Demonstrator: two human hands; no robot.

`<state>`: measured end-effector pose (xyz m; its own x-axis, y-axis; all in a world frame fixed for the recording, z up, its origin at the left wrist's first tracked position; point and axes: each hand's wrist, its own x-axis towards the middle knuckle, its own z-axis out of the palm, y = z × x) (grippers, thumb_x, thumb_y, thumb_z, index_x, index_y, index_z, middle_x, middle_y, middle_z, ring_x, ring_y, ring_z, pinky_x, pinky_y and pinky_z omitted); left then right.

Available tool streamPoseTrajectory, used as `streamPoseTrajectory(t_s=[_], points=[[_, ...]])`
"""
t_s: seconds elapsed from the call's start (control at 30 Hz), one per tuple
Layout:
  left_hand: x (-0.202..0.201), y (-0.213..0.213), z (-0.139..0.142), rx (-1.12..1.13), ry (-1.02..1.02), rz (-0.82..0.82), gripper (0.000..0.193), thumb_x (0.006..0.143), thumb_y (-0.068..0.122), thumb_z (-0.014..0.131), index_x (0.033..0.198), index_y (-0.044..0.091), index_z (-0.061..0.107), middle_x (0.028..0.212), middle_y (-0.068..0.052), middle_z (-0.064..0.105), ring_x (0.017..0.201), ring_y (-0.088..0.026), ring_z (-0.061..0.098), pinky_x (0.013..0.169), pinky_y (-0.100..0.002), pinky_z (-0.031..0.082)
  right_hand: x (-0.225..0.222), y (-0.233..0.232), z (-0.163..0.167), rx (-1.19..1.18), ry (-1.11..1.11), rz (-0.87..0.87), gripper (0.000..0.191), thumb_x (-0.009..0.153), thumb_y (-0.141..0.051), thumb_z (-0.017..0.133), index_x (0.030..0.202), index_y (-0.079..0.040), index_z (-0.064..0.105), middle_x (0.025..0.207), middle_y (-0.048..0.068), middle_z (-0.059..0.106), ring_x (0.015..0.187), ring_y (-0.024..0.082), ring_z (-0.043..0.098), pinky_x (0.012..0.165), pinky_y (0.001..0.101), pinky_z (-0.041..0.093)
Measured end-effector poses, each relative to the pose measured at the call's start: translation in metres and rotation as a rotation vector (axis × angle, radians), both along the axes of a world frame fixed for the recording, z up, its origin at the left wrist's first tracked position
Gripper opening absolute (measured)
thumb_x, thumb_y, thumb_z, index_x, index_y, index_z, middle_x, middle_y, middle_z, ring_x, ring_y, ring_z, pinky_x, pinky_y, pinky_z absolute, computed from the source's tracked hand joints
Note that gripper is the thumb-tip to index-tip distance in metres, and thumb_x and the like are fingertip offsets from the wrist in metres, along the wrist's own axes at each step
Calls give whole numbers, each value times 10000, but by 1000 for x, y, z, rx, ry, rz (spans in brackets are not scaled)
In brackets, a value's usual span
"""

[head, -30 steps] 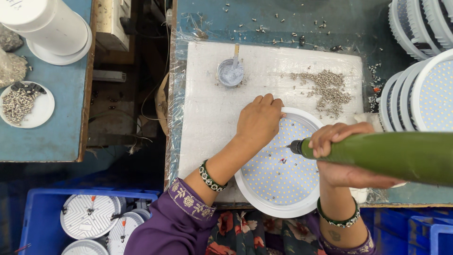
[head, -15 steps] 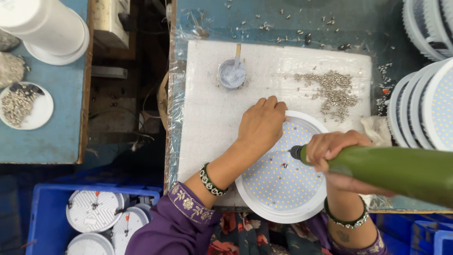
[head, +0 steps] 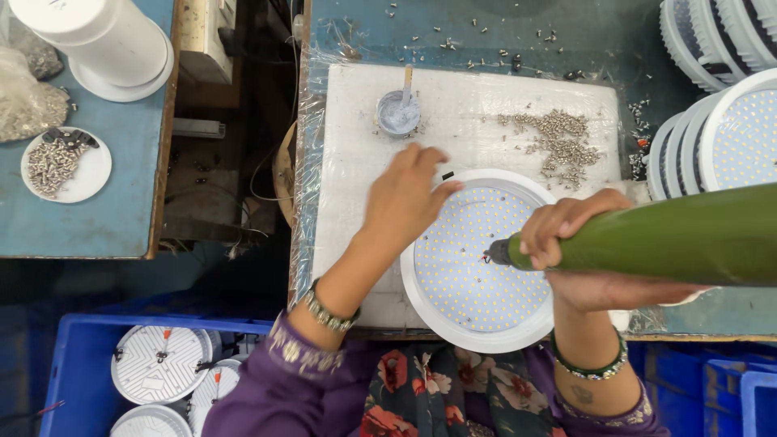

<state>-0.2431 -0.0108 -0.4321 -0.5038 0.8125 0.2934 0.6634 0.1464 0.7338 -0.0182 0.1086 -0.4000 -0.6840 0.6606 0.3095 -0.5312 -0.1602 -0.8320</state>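
White round LED panel lies on the counter, left hand open, fingertips on its rim, right hand clenching the green screwdriver, whose tip could skid and scratch the diodes.

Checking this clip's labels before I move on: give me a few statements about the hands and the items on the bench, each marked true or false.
1. The right hand holds a green power screwdriver with its tip over the round LED panel. True.
2. The left hand rests flat on the blue crate. False: it is above the panel's upper left rim, on the white board.
3. Loose screws lie in a pile on the white board. True.
4. The small grey cup sits inside the LED panel. False: it stands on the board beyond the panel.
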Motion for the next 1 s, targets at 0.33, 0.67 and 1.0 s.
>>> streamPoseTrajectory(t_s=[0.33,0.67,1.0], points=[[24,-41,-14,-161,63,107,296,973,377,632,1068,101,679,557,-91,655,468,-293,640,446,-431,466,-23,-16,-14,-23,3,25,1044,647,-972,466,971,18,540,615,140,567,557,238,512,498,362,460],[23,-41,-12,-146,-146,105,290,981,388,603,1110,164,734,582,-60,675,499,-264,666,478,-403,482,-25,-13,-16,-62,-4,116,1034,667,-958,520,934,41,551,649,152,569,571,243,525,540,374,448],[29,-35,-14,-164,-253,154,293,993,348,584,1137,150,744,555,-87,651,496,-282,652,513,-422,476,-16,-11,-33,-72,-6,122,1085,585,-968,570,939,57,585,657,147,607,556,242,535,487,364,471]])
